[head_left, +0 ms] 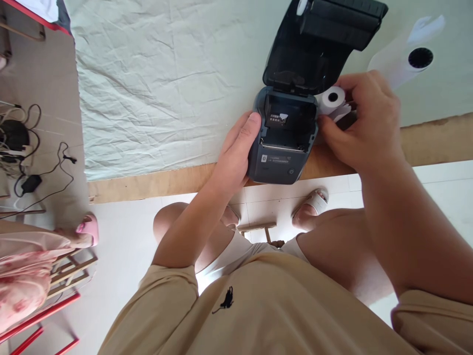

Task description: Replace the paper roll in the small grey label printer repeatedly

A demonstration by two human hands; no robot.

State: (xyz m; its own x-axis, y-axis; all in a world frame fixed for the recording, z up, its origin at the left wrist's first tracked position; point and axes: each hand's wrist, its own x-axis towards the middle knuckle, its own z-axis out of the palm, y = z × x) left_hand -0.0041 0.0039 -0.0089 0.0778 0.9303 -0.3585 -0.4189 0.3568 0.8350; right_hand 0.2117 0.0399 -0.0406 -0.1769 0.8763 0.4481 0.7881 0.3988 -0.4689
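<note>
A dark label printer (275, 165) sits at the table's front edge with its lid (308, 54) raised and its paper bay showing. My left hand (238, 148) grips the printer's left side, thumb on the rim. Just right of the bay, my right hand (365, 116) holds a small white paper roll (331, 100) between thumb and fingers, with a loose paper end beside it. A larger white roll (401, 61) with a dark core hole lies on the cloth beyond my right hand.
A pale green cloth (166, 88) covers the table, whose wooden edge (155, 185) runs along the front. Cables and a black adapter (31, 184) lie at the left. Another person's pink slipper (88, 229) and a wooden stool (70, 273) are at the lower left.
</note>
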